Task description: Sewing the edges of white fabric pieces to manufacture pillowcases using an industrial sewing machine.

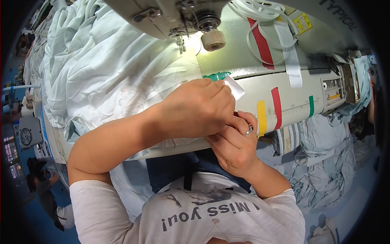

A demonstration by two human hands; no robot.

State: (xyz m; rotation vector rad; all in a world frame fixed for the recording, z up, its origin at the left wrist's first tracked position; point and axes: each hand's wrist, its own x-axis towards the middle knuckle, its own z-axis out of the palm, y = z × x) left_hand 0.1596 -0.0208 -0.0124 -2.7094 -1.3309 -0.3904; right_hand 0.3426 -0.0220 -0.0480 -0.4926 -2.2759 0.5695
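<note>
My left hand (199,106) is closed, knuckles up, at the front edge of the sewing machine bed, its fingers curled out of sight. Close against it, my right hand (235,147), with a ring on one finger, is closed too. A small dark bit shows between them, but what they grip is hidden. A small white slip (235,88) sticks out just past my left knuckles; whether it is held is unclear. Behind it lies a green strip (217,76). White fabric (109,69) with a faint pattern spreads left of my hands, reaching under the presser foot (180,45).
The sewing machine head (162,16) overhangs the lit bed. Yellow (261,118), red (276,107) and green tape (311,106) mark the ruled front edge. Coiled white tape (260,10) lies at the back. Pale cloth (325,162) is heaped at right. Another person (46,195) is at far left.
</note>
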